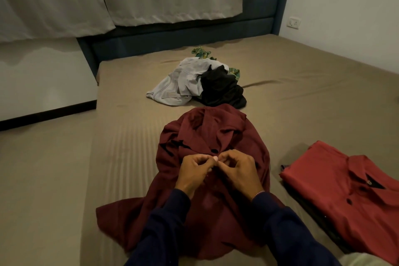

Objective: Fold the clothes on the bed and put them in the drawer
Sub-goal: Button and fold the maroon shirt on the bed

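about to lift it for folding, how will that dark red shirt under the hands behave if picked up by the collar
The dark red shirt lies rumpled and creased, so it would likely hang limp and lose its shape. Its thin folds suggest light cloth. Both the left hand and the right hand pinch its front, so the unfastened part may fall open.

An unfolded shirt (207,142) is lying on the bed (129,136) directly before the person, with both hands, the left hand (192,170) and the right hand (239,170), resting together on its front. A folded shirt (336,183) is sitting to its right, on top of another garment. A pile of clothes (198,82) is lying behind it, toward the headboard (263,2).
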Available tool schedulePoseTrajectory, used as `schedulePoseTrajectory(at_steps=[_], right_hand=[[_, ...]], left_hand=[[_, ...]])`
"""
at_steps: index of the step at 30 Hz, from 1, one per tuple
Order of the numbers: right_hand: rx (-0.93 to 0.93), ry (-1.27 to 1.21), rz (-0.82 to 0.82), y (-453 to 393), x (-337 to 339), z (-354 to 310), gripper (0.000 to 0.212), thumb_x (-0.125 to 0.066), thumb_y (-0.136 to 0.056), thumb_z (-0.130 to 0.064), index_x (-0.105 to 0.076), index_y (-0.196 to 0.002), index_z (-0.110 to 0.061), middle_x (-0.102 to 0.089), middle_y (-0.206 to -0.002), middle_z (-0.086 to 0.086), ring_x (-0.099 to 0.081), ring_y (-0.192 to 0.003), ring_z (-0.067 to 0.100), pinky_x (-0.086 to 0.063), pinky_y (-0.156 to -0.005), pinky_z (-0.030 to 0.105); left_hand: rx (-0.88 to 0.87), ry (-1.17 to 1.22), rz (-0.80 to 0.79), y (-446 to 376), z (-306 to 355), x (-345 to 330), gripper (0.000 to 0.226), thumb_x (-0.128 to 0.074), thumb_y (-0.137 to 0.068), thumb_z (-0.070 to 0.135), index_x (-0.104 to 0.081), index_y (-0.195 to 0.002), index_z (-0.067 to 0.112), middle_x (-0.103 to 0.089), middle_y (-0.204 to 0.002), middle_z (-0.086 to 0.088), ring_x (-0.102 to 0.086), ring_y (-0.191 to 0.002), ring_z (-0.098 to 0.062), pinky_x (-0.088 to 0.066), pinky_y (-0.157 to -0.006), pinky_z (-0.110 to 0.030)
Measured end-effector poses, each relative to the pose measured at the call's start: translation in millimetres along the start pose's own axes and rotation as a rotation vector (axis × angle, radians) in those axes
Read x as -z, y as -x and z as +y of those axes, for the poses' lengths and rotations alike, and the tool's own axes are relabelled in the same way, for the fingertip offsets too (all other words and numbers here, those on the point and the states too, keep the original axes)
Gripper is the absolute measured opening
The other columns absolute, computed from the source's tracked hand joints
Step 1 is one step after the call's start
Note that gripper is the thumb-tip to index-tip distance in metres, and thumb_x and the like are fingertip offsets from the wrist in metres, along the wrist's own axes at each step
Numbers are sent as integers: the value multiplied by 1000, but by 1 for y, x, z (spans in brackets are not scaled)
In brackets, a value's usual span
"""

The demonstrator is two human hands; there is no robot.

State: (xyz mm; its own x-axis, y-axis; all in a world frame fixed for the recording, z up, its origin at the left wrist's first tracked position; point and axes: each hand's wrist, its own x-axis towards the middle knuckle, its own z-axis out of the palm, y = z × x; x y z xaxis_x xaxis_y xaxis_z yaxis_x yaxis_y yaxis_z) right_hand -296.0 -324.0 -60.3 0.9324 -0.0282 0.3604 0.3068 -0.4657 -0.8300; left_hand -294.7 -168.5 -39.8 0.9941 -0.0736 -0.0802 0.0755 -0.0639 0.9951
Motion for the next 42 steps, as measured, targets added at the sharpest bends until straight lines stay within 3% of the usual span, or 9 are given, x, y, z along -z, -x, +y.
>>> schedulePoseTrajectory(at_steps=[4, 8, 11, 16, 20, 26, 31, 42], right_hand=[[52, 46, 35, 0, -5, 3, 8, -82, -82, -11, -75, -83, -15, -68, -78, -9, -65, -70, 8, -51, -63, 16], [9, -6, 53, 4, -9, 7, 10, -84, -79, -14, -77, -85, -17, -71, -78, -12, -68, -70, 8, -56, -65, 20], [-128, -161, 38, 8, -12, 6, 12, -84, -79, -12, -78, -89, -12, -76, -78, -5, -73, -71, 9, -60, -70, 24], [-334, -555, -4, 11, -17, 0, 8, -76, -87, -7, -77, -93, -2, -77, -88, 12, -75, -88, 29, -61, -81, 35], [-244, -341, 44, 12, -19, 0, 1, -75, -89, -10, -76, -90, -10, -77, -82, 2, -75, -77, 18, -61, -73, 28], [-37, -97, 134, 17, -25, 8, 9, -75, -89, -9, -75, -87, -18, -71, -82, -10, -68, -74, 8, -56, -67, 21], [-8, -76, 142, 18, -25, 11, 17, -77, -85, -4, -75, -88, -21, -72, -83, -14, -69, -76, 3, -54, -69, 16], [-34, -166, 126, 15, -16, 16, 15, -83, -79, -7, -79, -92, -14, -76, -83, -11, -72, -76, 3, -57, -73, 18]], left_hand=[[22, 50, 8, 0, -2, -2, 11, -71, -91, 15, -77, -91, 6, -77, -90, -8, -73, -90, -19, -59, -84, -31], [148, 146, 53, -2, -6, -6, 17, -64, -96, 13, -75, -96, 0, -77, -95, -10, -73, -97, -20, -57, -88, -30], [212, 149, 86, -3, -6, -9, 20, -60, -98, 12, -75, -92, 1, -76, -94, -11, -71, -90, -17, -55, -82, -27], [205, 166, 160, -2, -9, -14, 27, -55, -100, 9, -72, -88, -7, -73, -86, -18, -68, -77, -22, -54, -66, -24], [188, 184, 161, -1, -10, -16, 26, -56, -100, 9, -73, -86, -5, -74, -90, -23, -70, -79, -23, -57, -68, -25], [198, 147, 235, -3, -13, -15, 18, -70, -92, 13, -75, -77, 5, -75, -82, -13, -68, -65, -6, -51, -57, -12], [214, 102, 231, -5, -14, -15, 23, -65, -93, 10, -70, -87, -12, -65, -73, -12, -58, -67, -16, -48, -54, -14], [68, -128, 21, -14, -14, -5, 28, -57, -95, 9, -62, -85, -17, -56, -71, -11, -50, -70, -18, -41, -60, -26]])
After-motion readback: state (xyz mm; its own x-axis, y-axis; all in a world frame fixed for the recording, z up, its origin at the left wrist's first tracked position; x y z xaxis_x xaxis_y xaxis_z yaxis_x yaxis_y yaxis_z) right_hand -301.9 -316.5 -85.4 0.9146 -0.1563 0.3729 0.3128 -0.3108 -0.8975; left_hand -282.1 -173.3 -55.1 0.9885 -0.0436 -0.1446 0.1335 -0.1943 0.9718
